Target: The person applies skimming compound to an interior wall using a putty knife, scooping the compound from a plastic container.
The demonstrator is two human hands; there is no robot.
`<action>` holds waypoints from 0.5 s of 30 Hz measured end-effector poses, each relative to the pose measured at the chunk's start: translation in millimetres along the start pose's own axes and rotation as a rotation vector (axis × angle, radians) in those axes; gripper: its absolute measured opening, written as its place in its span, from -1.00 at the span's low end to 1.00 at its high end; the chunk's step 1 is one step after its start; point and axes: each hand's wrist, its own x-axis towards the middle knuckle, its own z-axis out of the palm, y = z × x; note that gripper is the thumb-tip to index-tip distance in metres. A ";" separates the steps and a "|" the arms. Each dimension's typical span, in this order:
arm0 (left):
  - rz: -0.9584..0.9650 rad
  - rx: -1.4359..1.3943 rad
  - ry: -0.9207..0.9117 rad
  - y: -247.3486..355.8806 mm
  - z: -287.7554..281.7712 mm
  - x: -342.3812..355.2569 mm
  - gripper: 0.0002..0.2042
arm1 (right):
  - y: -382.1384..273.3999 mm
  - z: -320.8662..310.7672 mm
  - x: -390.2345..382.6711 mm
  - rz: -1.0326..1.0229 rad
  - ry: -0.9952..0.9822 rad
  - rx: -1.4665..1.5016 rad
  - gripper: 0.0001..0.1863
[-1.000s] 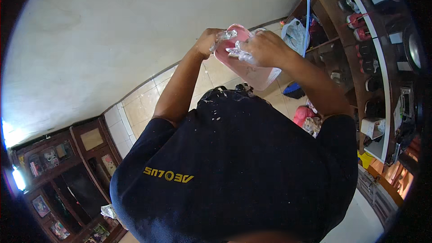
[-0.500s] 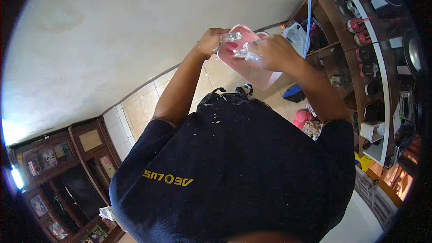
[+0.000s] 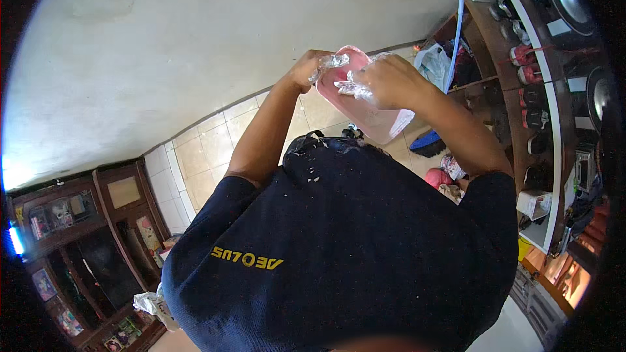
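Hands (image 3: pixel 390 82) at pink tub (image 3: pixel 377 121); dark shirt (image 3: pixel 365 234), yellow lettering (image 3: pixel 225 252).

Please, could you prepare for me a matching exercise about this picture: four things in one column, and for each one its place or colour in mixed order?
Things:
1. container
2. left hand
3. right hand
4. brush

Places and colours:
A. over the inside of the container
B. blue and dark
C. pink
D. at the left rim of the container

Right pairs: 1-C; 2-D; 3-A; 4-B

Basin (image 3: pixel 379 122) ahead, cabinet (image 3: pixel 112 212) left, shelves (image 3: pixel 501 58) right
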 end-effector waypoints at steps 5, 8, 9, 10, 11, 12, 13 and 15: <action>0.012 -0.053 -0.039 -6.6 -3.1 3.6 -0.63 | 0.5 0.1 3.6 -0.039 -0.028 -0.028 -0.80; -0.045 -0.102 -0.029 -15.4 -5.7 8.3 -0.61 | 2.4 0.5 5.1 -0.017 -0.067 -0.015 -0.80; -0.066 -0.118 -0.023 -18.9 -7.1 10.0 -0.61 | 2.2 0.0 6.5 -0.015 -0.053 0.003 -0.81; -0.031 -0.089 -0.007 -23.0 -7.3 12.1 -0.68 | 2.5 -0.8 7.0 -0.026 -0.054 -0.005 -0.82; -0.031 -0.088 -0.020 -26.3 -12.1 11.2 -0.68 | -0.3 -2.0 10.2 -0.009 -0.102 -0.037 -0.82; -0.011 -0.087 -0.044 -29.7 -14.0 13.8 -0.69 | -0.8 -3.6 12.0 -0.009 -0.122 -0.056 -0.82; 0.008 -0.075 -0.064 -31.6 -17.7 16.0 -0.69 | -4.1 -7.7 16.4 0.025 -0.180 -0.091 -0.81; 0.115 -0.002 -0.123 -34.4 -30.8 8.0 -0.67 | -19.2 -13.9 23.9 0.005 -0.160 -0.056 -0.79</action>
